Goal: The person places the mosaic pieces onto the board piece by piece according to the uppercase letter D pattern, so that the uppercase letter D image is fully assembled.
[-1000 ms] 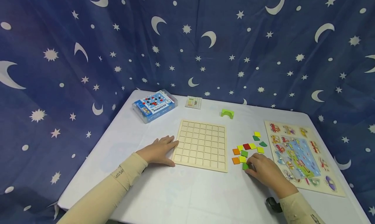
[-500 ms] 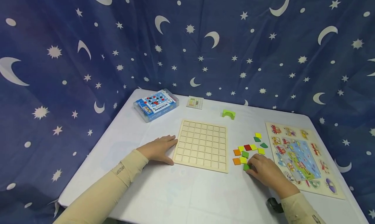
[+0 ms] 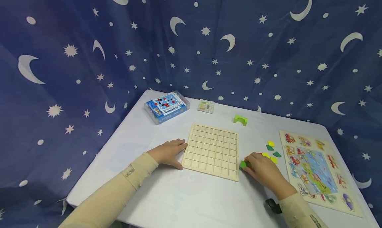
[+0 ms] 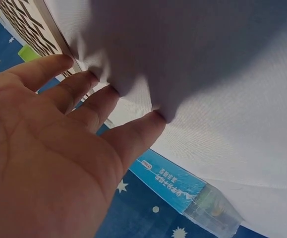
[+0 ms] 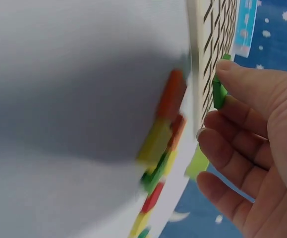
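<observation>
A wooden grid board point(image 3: 211, 151) lies in the middle of the white table. My left hand point(image 3: 169, 152) rests at its left edge, fingers spread; in the left wrist view the left hand point(image 4: 69, 134) has its fingertips down by the board's side. My right hand point(image 3: 265, 171) pinches a green tile point(image 3: 243, 164) between thumb and finger, just right of the board. The right wrist view shows that green tile point(image 5: 219, 88) in the right hand point(image 5: 255, 134), above the tabletop. Orange, red and yellow tiles point(image 5: 155, 141) lie beneath, partly hidden by the hand in the head view.
A blue boxed set point(image 3: 167, 107) stands at the back left, beside a small pattern card point(image 3: 206, 106). Behind the board is a green arch block point(image 3: 240, 120). A picture puzzle board point(image 3: 319, 171) lies at the right. Loose green and yellow tiles point(image 3: 271, 143) sit between.
My right hand has lifted the green tile and carried it left toward the board, over the other tiles. My left hand stays at the board's edge. The head view has shifted slightly.
</observation>
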Tool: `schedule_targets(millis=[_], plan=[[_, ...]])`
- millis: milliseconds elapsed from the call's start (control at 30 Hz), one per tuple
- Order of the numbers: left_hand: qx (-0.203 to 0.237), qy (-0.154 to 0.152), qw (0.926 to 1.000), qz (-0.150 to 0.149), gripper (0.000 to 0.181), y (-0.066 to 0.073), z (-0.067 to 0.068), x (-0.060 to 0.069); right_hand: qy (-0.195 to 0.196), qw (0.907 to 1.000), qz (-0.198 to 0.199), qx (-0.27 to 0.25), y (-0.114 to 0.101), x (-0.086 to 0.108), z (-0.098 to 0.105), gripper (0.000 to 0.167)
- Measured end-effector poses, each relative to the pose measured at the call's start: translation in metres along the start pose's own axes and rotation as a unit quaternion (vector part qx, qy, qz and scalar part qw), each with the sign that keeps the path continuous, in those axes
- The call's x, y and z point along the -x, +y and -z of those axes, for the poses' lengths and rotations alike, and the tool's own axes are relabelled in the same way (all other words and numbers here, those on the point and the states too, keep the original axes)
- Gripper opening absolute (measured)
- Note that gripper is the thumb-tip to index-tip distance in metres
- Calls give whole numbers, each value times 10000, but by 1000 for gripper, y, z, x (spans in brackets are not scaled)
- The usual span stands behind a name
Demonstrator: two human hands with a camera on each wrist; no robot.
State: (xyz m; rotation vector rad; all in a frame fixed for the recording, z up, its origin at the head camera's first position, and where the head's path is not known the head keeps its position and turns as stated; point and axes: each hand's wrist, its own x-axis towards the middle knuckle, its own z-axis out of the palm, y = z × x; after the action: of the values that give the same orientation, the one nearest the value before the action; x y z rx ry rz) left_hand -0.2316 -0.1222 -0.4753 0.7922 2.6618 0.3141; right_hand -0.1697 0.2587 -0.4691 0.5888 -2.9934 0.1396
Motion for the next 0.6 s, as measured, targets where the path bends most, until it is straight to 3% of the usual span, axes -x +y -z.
schedule_targets(millis=[233, 433, 600], plan=[[-13, -12, 10000, -41, 100, 3, 0, 0, -60, 9992, 376, 121, -18, -49, -4, 30], [-85, -19, 10000, 10, 100, 2, -2, -1, 202, 9966, 796, 68, -38, -98, -12, 28], [-87, -29, 9999, 64, 100, 1, 1, 1, 254, 9954, 928, -24, -52, -139, -20, 27]])
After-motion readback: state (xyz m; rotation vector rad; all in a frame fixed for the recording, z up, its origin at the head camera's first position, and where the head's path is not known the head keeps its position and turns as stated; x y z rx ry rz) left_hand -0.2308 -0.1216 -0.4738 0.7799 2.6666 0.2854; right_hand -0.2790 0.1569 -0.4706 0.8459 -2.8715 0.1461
